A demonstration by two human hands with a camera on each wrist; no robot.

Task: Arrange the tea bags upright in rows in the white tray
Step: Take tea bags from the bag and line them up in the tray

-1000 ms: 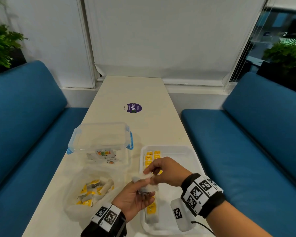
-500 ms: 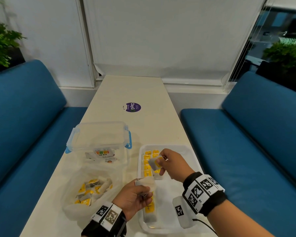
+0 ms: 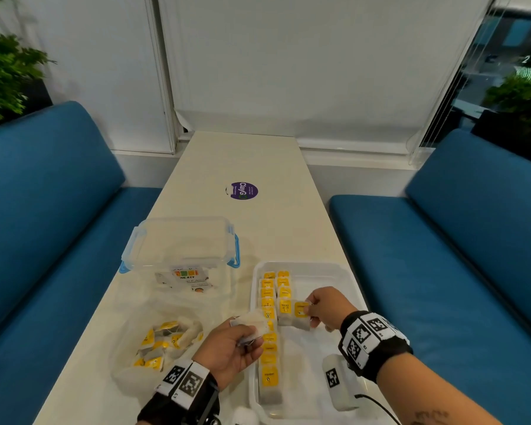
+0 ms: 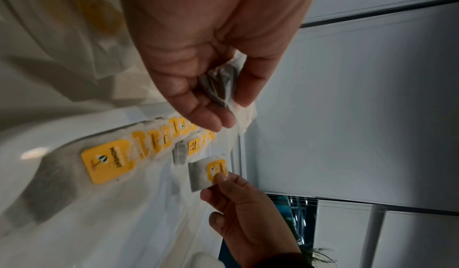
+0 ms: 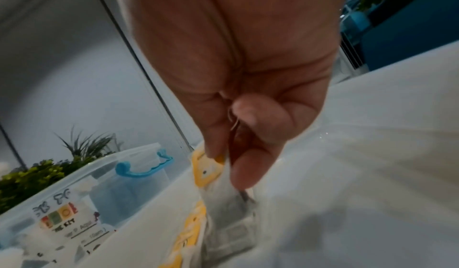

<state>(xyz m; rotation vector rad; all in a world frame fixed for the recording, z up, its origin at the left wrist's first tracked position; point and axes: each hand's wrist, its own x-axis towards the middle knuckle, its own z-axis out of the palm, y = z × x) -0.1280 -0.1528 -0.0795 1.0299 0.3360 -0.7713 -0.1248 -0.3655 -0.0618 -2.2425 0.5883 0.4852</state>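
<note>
My right hand (image 3: 325,306) pinches 1 tea bag (image 3: 301,315) by its yellow tag, upright in the white tray (image 3: 344,277) beside 2 rows; left hand (image 3: 227,348) w/ fingers curled round more bags (image 3: 249,323).

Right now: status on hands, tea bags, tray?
Right hand pinches yellow-tagged tea bag at second row's near end. Left hand holds spare bags. White plastic tray: two rows, path clear.

Left hand (image 3: 230,348): palm up, fingers (image 4: 198,103) curled, pinching a tea bag (image 3: 252,325).
Right hand (image 3: 327,306): knuckles up, thumb and fingers (image 5: 248,166) pinching a yellow-tagged tea bag (image 3: 301,314).
Wrists: both wear marker bands.
</note>
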